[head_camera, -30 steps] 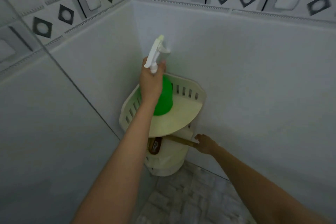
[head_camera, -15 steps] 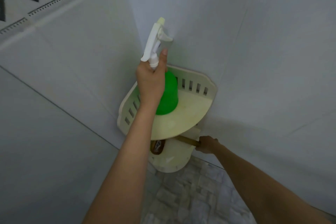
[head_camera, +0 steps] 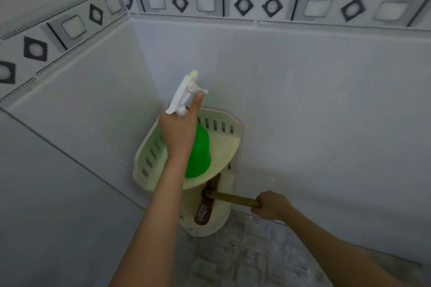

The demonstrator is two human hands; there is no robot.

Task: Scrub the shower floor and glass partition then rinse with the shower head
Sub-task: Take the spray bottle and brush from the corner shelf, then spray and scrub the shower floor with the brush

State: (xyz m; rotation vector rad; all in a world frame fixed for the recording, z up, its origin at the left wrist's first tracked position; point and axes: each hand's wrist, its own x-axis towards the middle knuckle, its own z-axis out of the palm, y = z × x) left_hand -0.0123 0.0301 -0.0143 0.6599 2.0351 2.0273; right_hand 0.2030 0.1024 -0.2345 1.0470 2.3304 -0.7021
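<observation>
Well, you face a corner of white walls [head_camera: 303,100] with a band of grey diamonds [head_camera: 243,4] up high. Down low is the grey floor [head_camera: 245,258]. A cream shelf [head_camera: 149,163] sits in the corner, and a smaller shelf [head_camera: 210,228] hangs under it. A green spray bottle [head_camera: 200,154] is at the top shelf; you cannot tell if it stands on it. A brush [head_camera: 205,207] lies in the bottom shelf, its brown handle [head_camera: 233,198] sticking out to the right. Your left hand [head_camera: 179,133] is wrapped round the bottle's neck, under the white sprayer. One finger [head_camera: 197,102] is straight and touches the trigger [head_camera: 198,88]. Your right hand [head_camera: 272,205] is curled tight round the handle's end.
</observation>
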